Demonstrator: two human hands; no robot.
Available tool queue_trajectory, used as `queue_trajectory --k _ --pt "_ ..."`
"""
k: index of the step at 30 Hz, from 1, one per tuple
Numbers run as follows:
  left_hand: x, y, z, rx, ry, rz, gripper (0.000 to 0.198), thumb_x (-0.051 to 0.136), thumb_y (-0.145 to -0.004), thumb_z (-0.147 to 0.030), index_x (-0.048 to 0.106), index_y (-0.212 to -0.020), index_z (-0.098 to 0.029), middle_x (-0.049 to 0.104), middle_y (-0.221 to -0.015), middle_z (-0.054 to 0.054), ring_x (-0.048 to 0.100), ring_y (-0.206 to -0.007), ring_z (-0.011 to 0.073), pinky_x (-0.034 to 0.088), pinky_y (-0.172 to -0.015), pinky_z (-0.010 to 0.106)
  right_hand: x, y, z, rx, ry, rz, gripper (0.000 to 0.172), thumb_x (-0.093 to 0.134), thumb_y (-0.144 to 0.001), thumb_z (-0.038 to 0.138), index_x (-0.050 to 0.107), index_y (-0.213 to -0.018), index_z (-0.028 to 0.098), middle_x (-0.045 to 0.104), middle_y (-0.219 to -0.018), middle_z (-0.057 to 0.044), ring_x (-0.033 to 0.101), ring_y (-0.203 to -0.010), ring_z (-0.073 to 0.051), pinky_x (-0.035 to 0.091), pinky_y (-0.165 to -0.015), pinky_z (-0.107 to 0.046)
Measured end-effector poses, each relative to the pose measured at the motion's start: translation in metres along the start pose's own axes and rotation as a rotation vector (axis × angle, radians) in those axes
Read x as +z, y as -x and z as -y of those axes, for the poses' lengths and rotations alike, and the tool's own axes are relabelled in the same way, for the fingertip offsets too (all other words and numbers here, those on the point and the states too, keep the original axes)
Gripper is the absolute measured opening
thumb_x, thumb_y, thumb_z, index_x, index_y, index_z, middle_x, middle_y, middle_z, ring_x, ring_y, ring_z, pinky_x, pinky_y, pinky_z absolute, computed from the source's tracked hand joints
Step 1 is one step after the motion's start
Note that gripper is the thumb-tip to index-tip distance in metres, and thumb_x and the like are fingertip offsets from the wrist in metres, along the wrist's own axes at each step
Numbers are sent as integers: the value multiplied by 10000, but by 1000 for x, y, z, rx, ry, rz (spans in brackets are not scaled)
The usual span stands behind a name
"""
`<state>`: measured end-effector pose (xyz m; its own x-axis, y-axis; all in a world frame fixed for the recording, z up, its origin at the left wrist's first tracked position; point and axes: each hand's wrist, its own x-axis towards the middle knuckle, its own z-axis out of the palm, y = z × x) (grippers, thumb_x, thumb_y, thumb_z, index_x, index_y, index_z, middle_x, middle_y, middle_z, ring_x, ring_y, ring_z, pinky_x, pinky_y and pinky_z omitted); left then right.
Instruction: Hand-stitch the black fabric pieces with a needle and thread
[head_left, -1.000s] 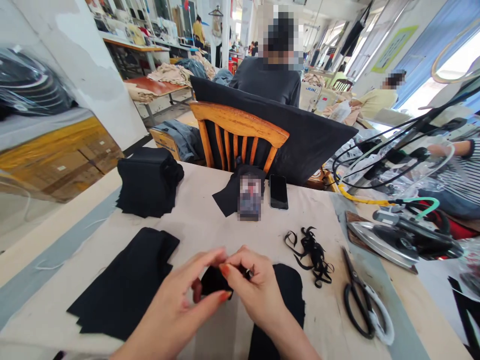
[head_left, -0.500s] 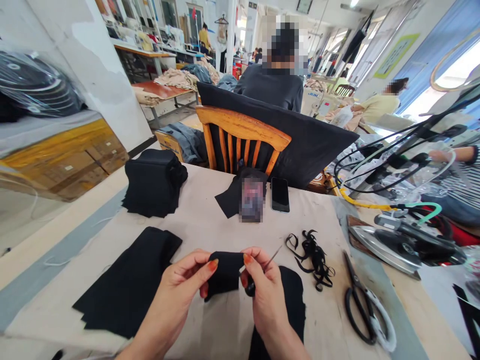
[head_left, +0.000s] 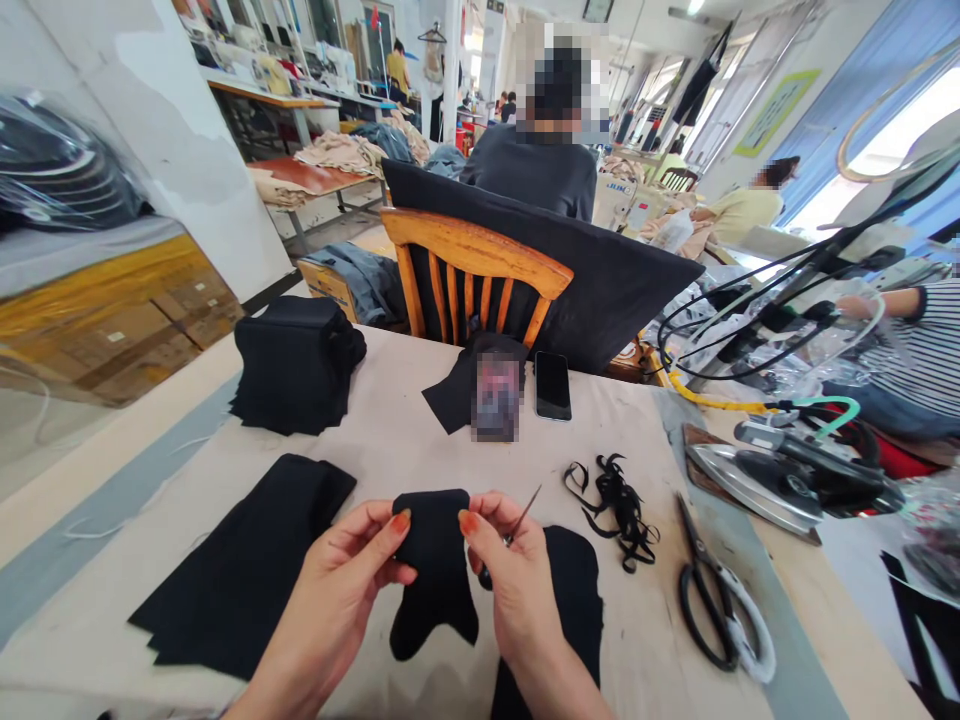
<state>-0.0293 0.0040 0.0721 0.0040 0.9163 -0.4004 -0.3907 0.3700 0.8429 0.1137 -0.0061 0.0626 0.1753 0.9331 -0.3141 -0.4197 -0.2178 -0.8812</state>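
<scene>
A small black fabric piece (head_left: 435, 570) hangs unfolded between my two hands above the table. My left hand (head_left: 349, 575) pinches its upper left edge with thumb and fingers. My right hand (head_left: 510, 575) pinches the upper right edge and also holds a thin pointed metal tool (head_left: 523, 512) that sticks up to the right. Under my right wrist lies a flat black fabric piece (head_left: 570, 590). A stack of flat black fabric (head_left: 247, 570) lies left of my left hand.
Scissors (head_left: 712, 600) and tangled black strips (head_left: 619, 505) lie to the right, an iron (head_left: 780, 475) beyond them. A tall black fabric pile (head_left: 296, 360), two phones (head_left: 553, 385) and a wooden chair (head_left: 472, 270) stand further back. A person sits behind the chair; a striped sleeve (head_left: 926, 350) shows at right.
The black piece was bunched between my fingers; it has now opened out and hangs longer. Both hands rose slightly and moved apart along its top edge.
</scene>
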Motion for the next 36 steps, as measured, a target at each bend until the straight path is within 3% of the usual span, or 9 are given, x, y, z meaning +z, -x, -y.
queue_trajectory --k 11,15,21,24,27,36 --pt "-1 2 5 -30 29 16 233 849 -652 -291 767 -848 -197 708 -818 11 612 -679 149 582 -519 224 3 0 -2 -58 11 -3 240 767 -681 359 626 -648 167 508 -583 42 362 -506 -73 285 -479 -204" --pt "0 3 7 -39 25 40 177 829 -682 -290 763 -814 -191 703 -803 6 611 -686 149 586 -534 227 4 0 -2 -32 -4 8 256 752 -700 390 624 -686 168 517 -585 37 371 -510 -77 290 -476 -203" --pt "4 6 11 -46 51 33 169 837 -672 -286 744 -762 -178 673 -739 -22 588 -628 123 584 -501 216 4 -3 -3 -129 43 -18 233 707 -745 347 591 -650 169 469 -593 49 367 -547 -81 317 -523 -212" --pt "6 6 10 -52 102 -38 228 875 -614 -275 745 -770 -173 669 -728 -31 591 -591 106 583 -479 202 4 -3 -3 -87 36 3 155 733 -679 267 630 -749 176 543 -664 38 423 -577 -87 357 -547 -209" --pt "7 5 8 -59 156 -98 285 917 -528 -274 740 -728 -175 677 -723 -40 606 -590 101 592 -479 194 4 -3 -3 -22 15 18 237 762 -622 230 660 -829 175 584 -721 30 469 -600 -90 394 -569 -207" --pt "3 3 14 -69 165 -104 339 934 -472 -310 730 -711 -183 659 -682 -53 587 -561 95 607 -468 216 9 -4 0 91 -115 -21 295 841 -609 371 686 -733 153 645 -654 10 534 -564 -83 435 -557 -190"
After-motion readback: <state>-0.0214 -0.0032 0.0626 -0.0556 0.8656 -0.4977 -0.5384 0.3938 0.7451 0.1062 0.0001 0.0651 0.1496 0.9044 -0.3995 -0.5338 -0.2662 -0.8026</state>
